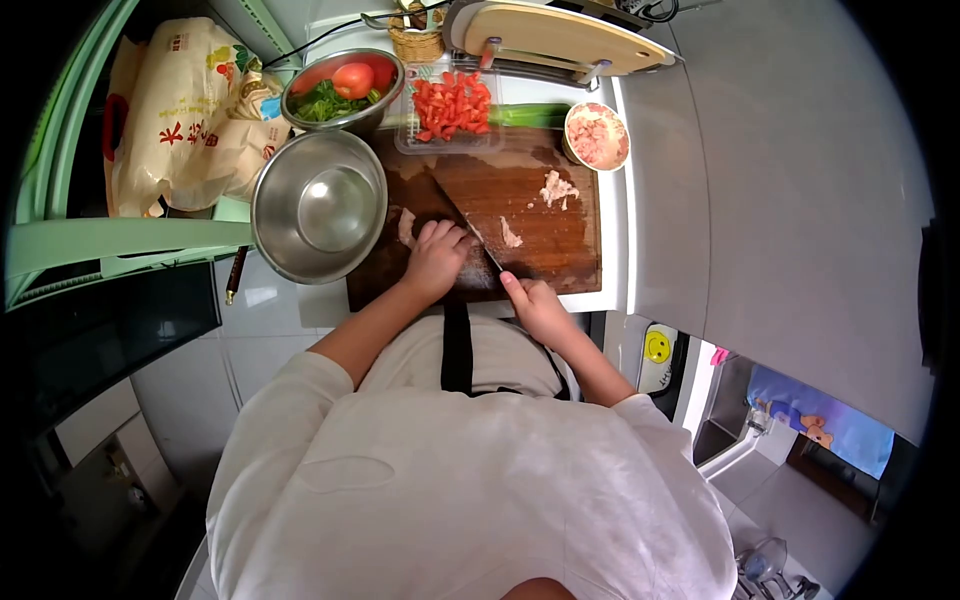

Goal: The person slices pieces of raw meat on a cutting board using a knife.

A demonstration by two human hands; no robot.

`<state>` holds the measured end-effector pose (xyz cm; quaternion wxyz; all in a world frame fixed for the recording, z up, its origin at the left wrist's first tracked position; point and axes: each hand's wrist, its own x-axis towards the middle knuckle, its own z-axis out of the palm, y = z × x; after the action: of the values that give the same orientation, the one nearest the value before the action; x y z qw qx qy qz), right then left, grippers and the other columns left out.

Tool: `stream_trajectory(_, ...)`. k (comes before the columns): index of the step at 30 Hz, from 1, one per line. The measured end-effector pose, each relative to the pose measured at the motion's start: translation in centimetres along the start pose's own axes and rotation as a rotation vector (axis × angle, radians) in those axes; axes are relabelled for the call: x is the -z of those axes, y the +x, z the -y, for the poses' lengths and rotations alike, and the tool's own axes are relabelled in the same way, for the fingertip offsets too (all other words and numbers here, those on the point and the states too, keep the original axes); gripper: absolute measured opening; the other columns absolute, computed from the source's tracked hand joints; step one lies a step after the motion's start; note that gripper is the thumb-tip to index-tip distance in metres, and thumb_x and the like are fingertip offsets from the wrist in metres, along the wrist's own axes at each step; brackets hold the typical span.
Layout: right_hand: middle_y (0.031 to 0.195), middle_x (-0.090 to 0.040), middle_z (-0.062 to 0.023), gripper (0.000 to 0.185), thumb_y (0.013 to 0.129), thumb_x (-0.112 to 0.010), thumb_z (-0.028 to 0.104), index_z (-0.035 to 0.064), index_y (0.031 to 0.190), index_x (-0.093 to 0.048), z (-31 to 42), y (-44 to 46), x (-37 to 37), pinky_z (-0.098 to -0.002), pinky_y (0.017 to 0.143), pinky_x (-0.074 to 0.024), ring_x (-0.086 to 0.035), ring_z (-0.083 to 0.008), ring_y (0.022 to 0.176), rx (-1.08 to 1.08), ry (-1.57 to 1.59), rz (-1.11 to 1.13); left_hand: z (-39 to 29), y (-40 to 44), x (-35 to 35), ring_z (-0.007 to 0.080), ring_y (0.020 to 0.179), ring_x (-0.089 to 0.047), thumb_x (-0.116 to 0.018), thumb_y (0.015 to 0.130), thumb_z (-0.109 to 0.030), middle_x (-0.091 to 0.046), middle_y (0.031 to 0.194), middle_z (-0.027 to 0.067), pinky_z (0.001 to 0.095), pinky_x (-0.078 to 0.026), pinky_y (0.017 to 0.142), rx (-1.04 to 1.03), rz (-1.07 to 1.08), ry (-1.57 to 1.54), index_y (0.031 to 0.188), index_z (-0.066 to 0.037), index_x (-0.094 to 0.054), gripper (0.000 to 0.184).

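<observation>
My right hand (540,308) grips the handle of a kitchen knife (462,217), its dark blade slanting across the wooden cutting board (565,255). On the board, my left hand (438,260) has its fingers bent and pressed down close to the blade's left side. Under and beside those fingers is a piece of raw meat (406,227), partly hidden by the hand. To the right of the blade lies a small cut piece of meat (511,233). Farther up the board is a little heap of pale meat pieces (558,189).
A steel bowl (270,215) stands left of the board. Behind it, another bowl (300,120) holds a tomato (353,80) and greens (330,103). A clear tray (410,145) of chopped red pieces, a green stalk (528,115) and a tub (570,150) of minced meat line the back.
</observation>
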<state>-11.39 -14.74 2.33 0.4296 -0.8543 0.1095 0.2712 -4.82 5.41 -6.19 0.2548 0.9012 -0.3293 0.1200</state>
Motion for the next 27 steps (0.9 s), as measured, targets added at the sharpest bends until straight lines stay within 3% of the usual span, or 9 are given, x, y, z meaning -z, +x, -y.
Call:
stream_trajectory(4, 0.077, -0.061, -0.0322, 0.059, 0.098, -0.048, 0.045, -0.0101, 0.084, -0.064, -0.6, -1.6, 0.4, -0.0462, 0.074, -0.0478, -0.061, -0.047, 0.077, -0.037, -0.049, 0.03, 0.0, 0.0, 0.0, 0.023, 0.096, -0.057, -0.066, 0.077, -0.013, -0.066, 0.094, 0.0045, 0.039, -0.041, 0.086, 0.022, 0.0, -0.019, 0.087, -0.005, -0.071, 0.013)
stream_trajectory(8, 0.071, -0.059, -0.0312, 0.059, 0.099, -0.048, 0.043, -0.0102, 0.078, -0.062, -0.4, 0.2, -0.7, -0.0465, 0.07, -0.0473, -0.059, -0.045, 0.07, 0.028, -0.018, -0.056, 0.3, -0.2, -0.7, 0.0227, 0.098, -0.058, -0.066, 0.076, -0.014, -0.067, 0.096, 0.0041, 0.0384, -0.041, 0.087, 0.002, -0.024, -0.023, 0.088, -0.006, -0.071, 0.015)
stream_trajectory(15, 0.054, -0.053, -0.0112, 0.067, 0.101, -0.044, 0.048, -0.0048, 0.062, -0.056, -2.7, -0.5, -0.6, -0.0361, 0.058, -0.0442, -0.05, -0.0215, 0.053, -0.072, 0.242, -0.089, 0.5, -0.2, 0.1, 0.0226, 0.1, -0.059, -0.068, 0.076, -0.013, -0.068, 0.101, 0.0034, 0.0383, -0.041, 0.087, -0.008, -0.058, -0.019, 0.091, -0.008, -0.071, 0.016)
stream_trajectory(27, 0.054, -0.05, -0.0157, 0.067, 0.1, -0.045, 0.049, -0.0055, 0.062, -0.054, -1.4, -1.0, -1.0, -0.0407, 0.061, -0.0448, -0.051, -0.0275, 0.054, -0.022, 0.132, -0.012, 0.3, -0.2, 0.1, 0.023, 0.098, -0.059, -0.07, 0.074, -0.011, -0.068, 0.098, 0.0042, 0.0397, -0.041, 0.086, 0.019, -0.087, -0.078, 0.087, -0.005, -0.071, 0.014)
